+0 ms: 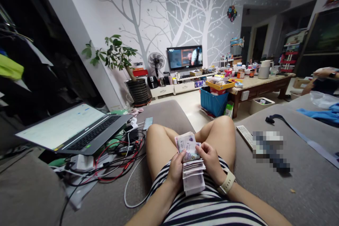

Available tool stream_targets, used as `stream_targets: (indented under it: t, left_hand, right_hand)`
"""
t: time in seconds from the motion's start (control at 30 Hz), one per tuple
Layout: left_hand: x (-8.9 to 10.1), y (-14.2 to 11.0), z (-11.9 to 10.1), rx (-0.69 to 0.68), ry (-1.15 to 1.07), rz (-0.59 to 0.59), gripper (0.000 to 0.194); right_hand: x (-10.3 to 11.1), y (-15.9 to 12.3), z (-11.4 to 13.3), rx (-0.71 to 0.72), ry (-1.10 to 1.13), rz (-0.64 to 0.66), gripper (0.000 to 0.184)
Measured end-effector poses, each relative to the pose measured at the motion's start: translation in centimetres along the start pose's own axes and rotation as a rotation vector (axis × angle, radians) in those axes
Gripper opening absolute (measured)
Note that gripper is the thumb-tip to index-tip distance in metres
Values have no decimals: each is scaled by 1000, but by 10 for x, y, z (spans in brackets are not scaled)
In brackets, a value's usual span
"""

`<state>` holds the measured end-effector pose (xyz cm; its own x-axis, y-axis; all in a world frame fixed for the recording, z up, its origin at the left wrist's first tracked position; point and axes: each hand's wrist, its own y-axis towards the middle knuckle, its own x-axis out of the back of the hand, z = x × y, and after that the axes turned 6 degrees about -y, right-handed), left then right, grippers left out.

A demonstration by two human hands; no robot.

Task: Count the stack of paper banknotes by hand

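Note:
I sit on a grey sofa (304, 169) with a stack of banknotes (192, 174) in my lap. My left hand (176, 169) is closed around the left side of the stack, thumb on top. My right hand (210, 157), with a pale watch strap at the wrist, pinches the top note (188, 144) and lifts it off the stack, folded upward. My bare knees rise just beyond the notes.
An open laptop (76, 129) rests at my left over a tangle of cables (116, 162) and a phone (147, 123). A remote (245, 135) and a blue strap (299, 134) lie on the sofa at right. Beyond stand a cluttered table (261, 83), a television (184, 57), a potted plant (119, 56).

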<state>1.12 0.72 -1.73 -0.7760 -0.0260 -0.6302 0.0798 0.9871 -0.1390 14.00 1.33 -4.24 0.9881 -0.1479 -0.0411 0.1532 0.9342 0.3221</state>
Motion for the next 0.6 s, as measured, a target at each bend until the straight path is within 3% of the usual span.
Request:
stream_targets:
  t: [0.6]
  left_hand:
    - [2, 3, 0, -33, 11, -25, 22]
  right_hand:
    - [-1, 1, -6, 18, -30, -35, 41]
